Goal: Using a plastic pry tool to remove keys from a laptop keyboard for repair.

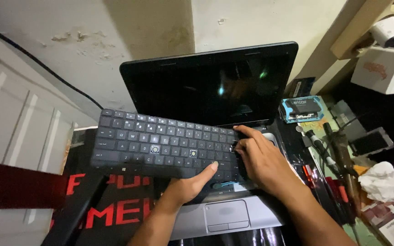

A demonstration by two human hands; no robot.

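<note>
Far left there's a red phone (17, 186) at the frame edge, blurry, well clear of the action. The black keyboard (160, 146) is lifted off the laptop (226, 214) and tilted, long axis running left-right, its left end hanging out past the laptop over a black mat w/ red letters (110, 205). Left hand (188, 184) comes up from below the keyboard's front edge, fingers under it afaict, thumb pressed on the bottom key row, so it's gripping the keyboard from the near side. Right hand (258, 157) is curled over the keyboard's right end, fingertips on the keys, pinching that edge; it's the one nearer the screen (210, 84) hinge. Both hands bunch at the right half, left half unsupported. Room to move: open to the left, wall (92, 41) behind the screen, right side crowded w/ screwdrivers (329, 159), a blue-packaged part (303, 110) and crumpled tissue (381, 182) on the counter (365, 228).
</note>
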